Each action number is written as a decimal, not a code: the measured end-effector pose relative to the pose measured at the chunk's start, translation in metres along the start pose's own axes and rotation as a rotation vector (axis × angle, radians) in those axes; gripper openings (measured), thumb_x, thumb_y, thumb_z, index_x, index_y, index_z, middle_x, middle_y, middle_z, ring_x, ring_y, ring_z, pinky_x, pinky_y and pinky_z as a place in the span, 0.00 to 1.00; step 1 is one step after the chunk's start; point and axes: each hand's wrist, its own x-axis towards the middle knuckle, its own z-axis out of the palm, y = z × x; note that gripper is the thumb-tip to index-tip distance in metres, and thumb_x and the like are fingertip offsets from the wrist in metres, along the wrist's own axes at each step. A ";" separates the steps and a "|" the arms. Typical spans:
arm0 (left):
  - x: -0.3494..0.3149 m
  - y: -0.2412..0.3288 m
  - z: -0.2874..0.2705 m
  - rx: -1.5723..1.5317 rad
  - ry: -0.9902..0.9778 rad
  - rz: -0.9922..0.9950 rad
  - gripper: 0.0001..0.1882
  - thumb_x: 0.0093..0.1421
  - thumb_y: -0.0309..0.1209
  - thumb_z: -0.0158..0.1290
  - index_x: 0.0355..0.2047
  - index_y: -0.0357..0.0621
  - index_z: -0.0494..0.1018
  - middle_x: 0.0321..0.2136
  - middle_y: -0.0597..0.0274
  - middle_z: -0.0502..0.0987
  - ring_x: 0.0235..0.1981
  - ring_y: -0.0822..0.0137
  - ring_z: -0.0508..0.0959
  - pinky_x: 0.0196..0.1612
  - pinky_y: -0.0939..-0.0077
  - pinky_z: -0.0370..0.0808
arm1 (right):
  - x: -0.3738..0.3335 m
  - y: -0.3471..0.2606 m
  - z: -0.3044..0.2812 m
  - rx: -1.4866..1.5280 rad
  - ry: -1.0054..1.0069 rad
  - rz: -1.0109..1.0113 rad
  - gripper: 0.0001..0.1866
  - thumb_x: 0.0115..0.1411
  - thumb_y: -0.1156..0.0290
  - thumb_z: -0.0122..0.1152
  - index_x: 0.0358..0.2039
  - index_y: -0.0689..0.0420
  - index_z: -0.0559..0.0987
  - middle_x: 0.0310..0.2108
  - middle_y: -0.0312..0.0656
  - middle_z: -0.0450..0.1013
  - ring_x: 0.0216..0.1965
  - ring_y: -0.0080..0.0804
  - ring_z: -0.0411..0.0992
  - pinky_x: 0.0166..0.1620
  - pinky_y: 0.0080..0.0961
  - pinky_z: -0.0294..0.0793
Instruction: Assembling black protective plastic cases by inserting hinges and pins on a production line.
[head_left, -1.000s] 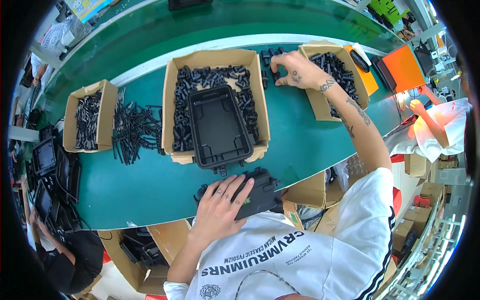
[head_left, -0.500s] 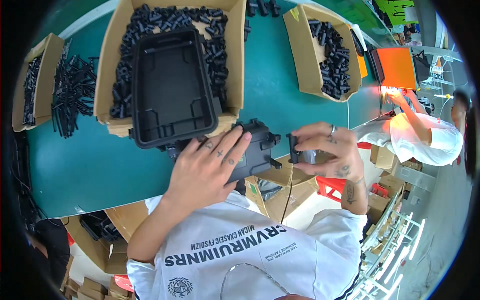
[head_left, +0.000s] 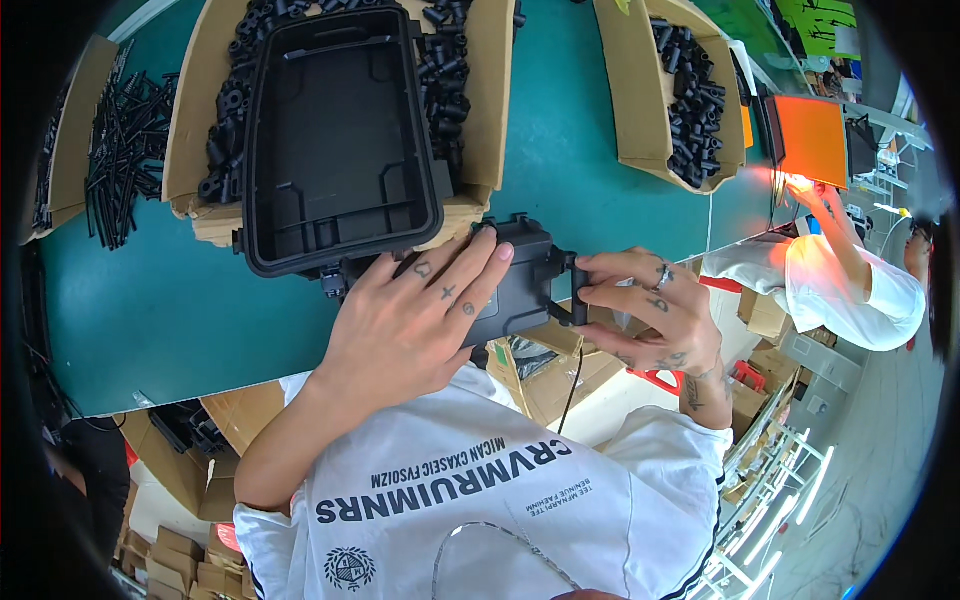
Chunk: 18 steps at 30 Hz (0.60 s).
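A black plastic case lies unfolded in front of me. One hollow half leans on the parts box, with its inside facing up. The other half sits at the table's near edge. Across this half my left hand lies with fingers stretched out, hiding much of it; its thumb is by the near side. My right hand pinches a black handle between thumb and fingers, at the right end of the case. The handle meets the lugs there; whether it is seated, I cannot tell.
Behind the case stands a cardboard box of black tubular parts. Another parts box is at the back right. Thin black rods are heaped at left beside a third box. A co-worker works at far right.
My right hand has brought the handle leftward, from apart to against the case's end. My left hand stays on the case. The whole view has shifted slightly.
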 end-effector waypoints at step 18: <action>-0.001 -0.002 0.006 -0.010 0.000 0.007 0.49 0.37 0.33 0.67 0.65 0.46 0.65 0.64 0.60 0.67 0.58 0.63 0.73 0.49 0.65 0.71 | -0.007 -0.016 0.002 -0.186 -0.206 0.091 0.20 0.48 0.83 0.67 0.41 0.62 0.71 0.53 0.54 0.67 0.42 0.46 0.75 0.40 0.35 0.79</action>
